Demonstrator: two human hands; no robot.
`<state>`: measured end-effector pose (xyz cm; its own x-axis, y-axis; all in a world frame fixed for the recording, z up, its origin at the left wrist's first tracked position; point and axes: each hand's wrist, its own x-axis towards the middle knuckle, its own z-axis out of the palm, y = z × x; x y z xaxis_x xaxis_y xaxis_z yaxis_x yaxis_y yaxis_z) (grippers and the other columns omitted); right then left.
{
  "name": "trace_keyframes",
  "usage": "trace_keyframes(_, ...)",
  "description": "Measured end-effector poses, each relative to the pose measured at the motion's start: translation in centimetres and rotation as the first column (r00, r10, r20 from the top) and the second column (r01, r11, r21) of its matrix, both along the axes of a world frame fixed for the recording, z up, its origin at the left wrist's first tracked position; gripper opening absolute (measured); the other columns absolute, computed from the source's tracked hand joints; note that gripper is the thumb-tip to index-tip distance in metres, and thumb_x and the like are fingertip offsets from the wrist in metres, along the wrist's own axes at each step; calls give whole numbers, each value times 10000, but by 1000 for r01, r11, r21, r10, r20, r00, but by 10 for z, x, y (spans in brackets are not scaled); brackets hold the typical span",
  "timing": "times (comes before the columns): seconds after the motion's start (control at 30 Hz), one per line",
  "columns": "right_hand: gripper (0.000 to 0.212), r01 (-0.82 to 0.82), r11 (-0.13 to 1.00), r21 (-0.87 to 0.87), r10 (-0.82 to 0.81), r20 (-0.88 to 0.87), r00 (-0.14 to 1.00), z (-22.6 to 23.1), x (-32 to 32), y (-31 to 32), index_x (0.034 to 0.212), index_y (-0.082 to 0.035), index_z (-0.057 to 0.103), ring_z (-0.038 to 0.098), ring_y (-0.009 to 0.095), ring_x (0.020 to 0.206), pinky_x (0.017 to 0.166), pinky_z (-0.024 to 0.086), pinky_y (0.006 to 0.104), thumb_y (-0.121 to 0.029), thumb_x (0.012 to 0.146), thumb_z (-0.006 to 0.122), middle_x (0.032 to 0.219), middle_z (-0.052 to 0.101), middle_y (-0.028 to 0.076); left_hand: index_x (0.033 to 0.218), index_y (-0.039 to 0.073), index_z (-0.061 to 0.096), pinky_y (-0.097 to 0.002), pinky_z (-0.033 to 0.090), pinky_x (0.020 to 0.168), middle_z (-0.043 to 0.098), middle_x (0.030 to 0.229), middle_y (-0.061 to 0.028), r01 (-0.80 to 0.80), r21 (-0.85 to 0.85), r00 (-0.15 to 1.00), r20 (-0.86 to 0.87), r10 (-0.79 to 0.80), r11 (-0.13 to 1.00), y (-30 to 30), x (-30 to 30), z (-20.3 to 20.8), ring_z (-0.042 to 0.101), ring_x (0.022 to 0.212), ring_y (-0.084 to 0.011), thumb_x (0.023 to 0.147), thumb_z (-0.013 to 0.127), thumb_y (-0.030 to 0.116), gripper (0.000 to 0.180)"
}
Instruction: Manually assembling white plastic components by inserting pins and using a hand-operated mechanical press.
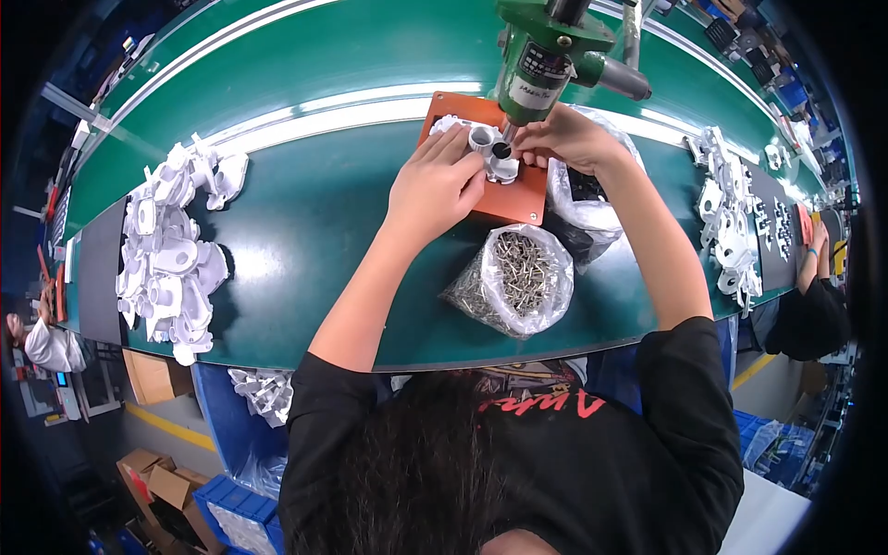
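Fingers of the left hand lie spread and pressed down on a white plastic part that sits on an orange fixture plate just above the middle of the frame, while the right hand has its fingertips pinched together at the part's round socket, seemingly on something too small to make out. A green powered screwdriver hangs at the top centre, its tip right over that socket and close to both hands. Below the plate, at centre, an open clear bag of small metal screws rests on the green belt; a second clear bag with dark contents lies against the plate's right edge. Heaps of white plastic parts lie at the left and right of the belt. As I judge it, the main risk is the driver tip catching a fingertip or skidding off, should the part shift under the hand; a nudged elbow could also spill the screws.
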<state>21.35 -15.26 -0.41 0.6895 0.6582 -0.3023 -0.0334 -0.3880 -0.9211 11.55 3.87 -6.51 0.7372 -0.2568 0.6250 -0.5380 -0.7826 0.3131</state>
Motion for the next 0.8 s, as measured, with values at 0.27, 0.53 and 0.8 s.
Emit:
trace_keyframes(0.27,178,-66,993,-101,70,38,997,-2,7,5,978,-45,571,502,53,568,459,355,182,-28,813,634,696,573,8,825,49,615,-409,420,973,607,1108,-189,0,8,1000,11,0,1000,-1,1,1,555,1101,-318,782,594,150,112)
trace_keyframes(0.53,209,37,826,563,-200,230,952,-35,86,-53,961,-43,578,442,45,527,440,320,181,-233,873,580,706,542,-14,887,54,620,-418,426,968,602,1117,-198,-14,-3,999,49,15,1000,-1,1,-2,564,1088,-327,760,602,146,158)
trace_keyframes(0.8,532,286,598,749,-683,289,671,198,119,-7,771,-76,543,462,140,583,591,390,303,-516,933,293,677,503,19,889,62,620,-413,415,975,596,1125,-209,-4,-53,999,42,6,999,5,2,-4,560,1085,-340,765,603,149,152)
